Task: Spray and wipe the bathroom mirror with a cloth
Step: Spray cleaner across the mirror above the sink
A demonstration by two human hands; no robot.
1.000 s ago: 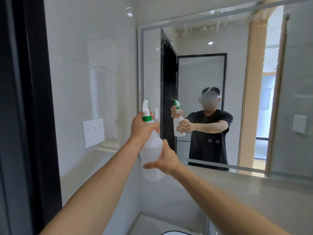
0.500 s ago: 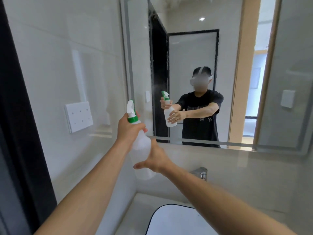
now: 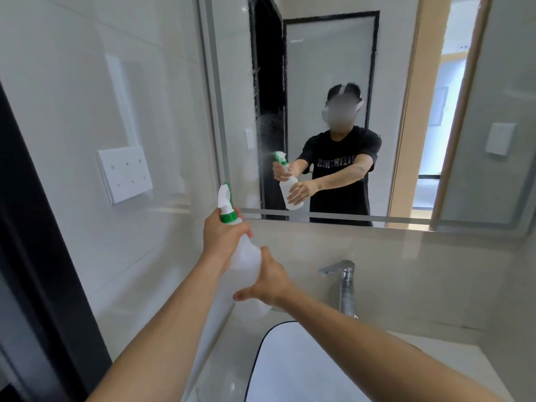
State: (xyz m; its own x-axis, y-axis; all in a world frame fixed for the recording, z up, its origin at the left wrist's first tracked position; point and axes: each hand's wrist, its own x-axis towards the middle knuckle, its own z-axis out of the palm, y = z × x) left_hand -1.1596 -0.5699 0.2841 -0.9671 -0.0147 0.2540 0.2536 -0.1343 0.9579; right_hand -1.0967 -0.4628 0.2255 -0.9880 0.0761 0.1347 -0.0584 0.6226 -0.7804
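Left hand (image 3: pixel 222 237): wrapped round bottle (image 3: pixel 245 256) neck.
Right hand (image 3: pixel 268 281): cupping bottle body.
Mirror (image 3: pixel 333 68): ahead, up-right of nozzle.

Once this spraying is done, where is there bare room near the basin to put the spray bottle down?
Bare counter lies right of the sink basin, behind the right forearm and below the faucet. A narrower strip runs between basin and left wall. Crowded: both the left hand and right hand hold the spray bottle over the basin's back edge.
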